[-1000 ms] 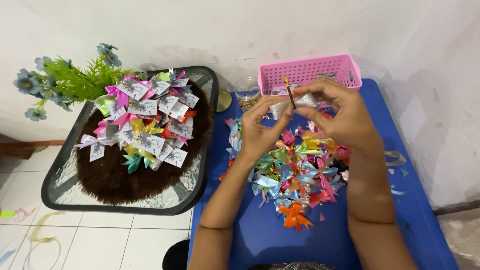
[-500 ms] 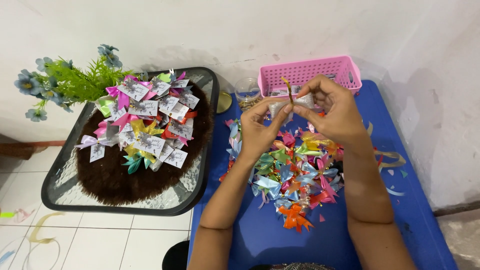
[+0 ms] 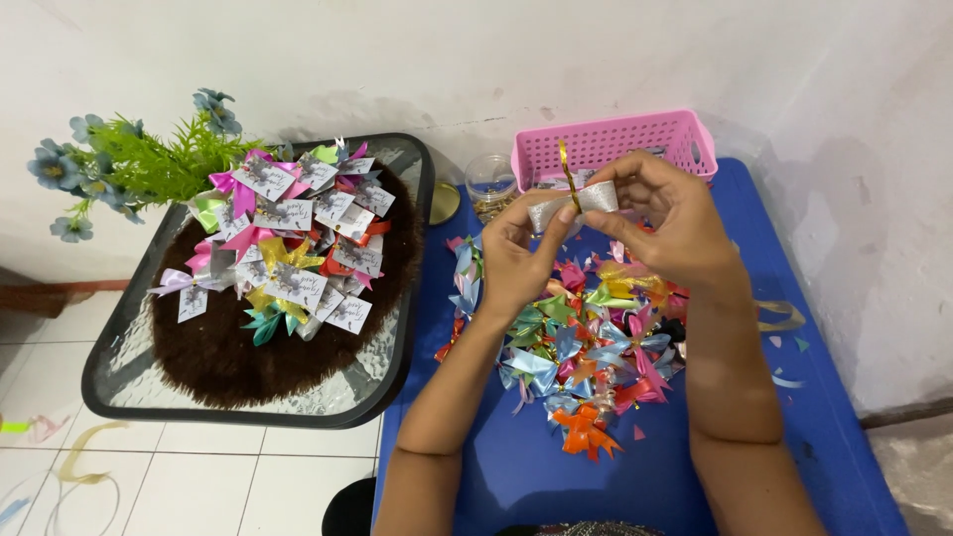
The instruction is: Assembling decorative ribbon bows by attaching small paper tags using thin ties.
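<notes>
A small silver ribbon bow (image 3: 573, 202) is held up between both hands, above the blue surface (image 3: 496, 467) and just in front of the pink plastic basket (image 3: 615, 139). The grip of the left hand (image 3: 516, 260) is closed on the bow's left end, thumb and fingertips pinched narrow; the grip of the right hand (image 3: 677, 226) is closed on its right end in the same way. A thin gold twist tie (image 3: 567, 171) stands up from the bow's middle — its upper end is curled over.

Below the hands a heap of coloured ribbon bows (image 3: 586, 352) is spread on the surface, an orange bow (image 3: 586, 429) lying at its near edge. To the left, tagged bows (image 3: 293, 233) are piled on a brown mat (image 3: 228, 352) on a glass-topped table (image 3: 109, 382), beside artificial blue flowers (image 3: 119, 164). A small clear jar (image 3: 489, 184) is seen just left of the basket.
</notes>
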